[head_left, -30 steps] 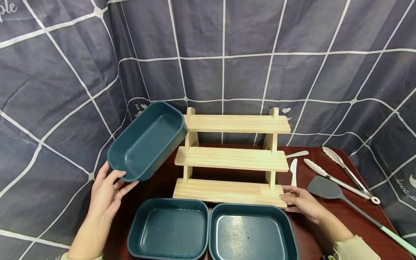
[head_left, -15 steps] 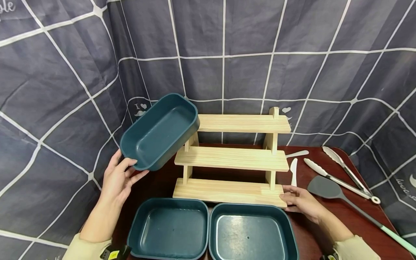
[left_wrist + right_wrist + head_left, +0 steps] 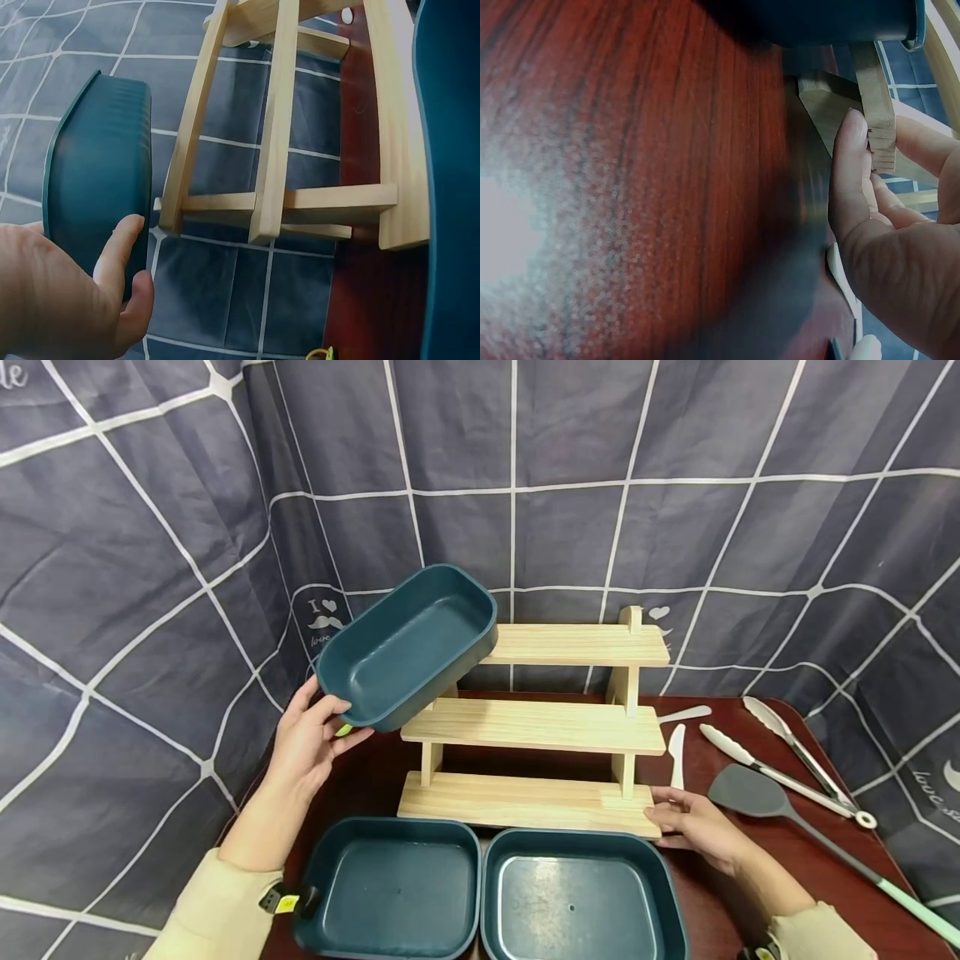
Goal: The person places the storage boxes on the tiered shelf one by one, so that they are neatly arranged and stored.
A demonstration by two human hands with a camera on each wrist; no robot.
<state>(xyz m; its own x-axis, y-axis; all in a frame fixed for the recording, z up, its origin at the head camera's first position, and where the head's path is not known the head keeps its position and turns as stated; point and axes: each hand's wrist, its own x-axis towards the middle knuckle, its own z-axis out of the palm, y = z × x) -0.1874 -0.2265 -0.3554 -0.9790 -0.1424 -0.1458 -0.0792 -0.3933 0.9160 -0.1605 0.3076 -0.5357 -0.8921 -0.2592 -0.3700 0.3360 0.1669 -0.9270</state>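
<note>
In the head view my left hand [image 3: 311, 747] grips the near left end of a dark teal plastic bin [image 3: 408, 647], thumb over its rim and fingers beneath. The bin is tilted in the air, overlapping the left end of the top shelf of a three-tier wooden rack [image 3: 532, 724]; whether it touches the rack I cannot tell. My right hand [image 3: 693, 827] pinches the right end of the rack's lowest board, seen closely in the right wrist view, where the board's end [image 3: 883, 139] lies between thumb and fingers.
Two more teal bins, a left one [image 3: 397, 893] and a right one [image 3: 577, 893], sit side by side before the rack. Right of it lie white knives [image 3: 677, 756], tongs [image 3: 780, 772] and a grey spatula [image 3: 750, 793] on the red-brown table [image 3: 825, 877]. Checked cloth [image 3: 570, 535] hangs behind.
My left hand has carried the tilted bin rightward and slightly up, from beside the rack to over its upper left end. The right hand has kept its hold on the bottom board.
</note>
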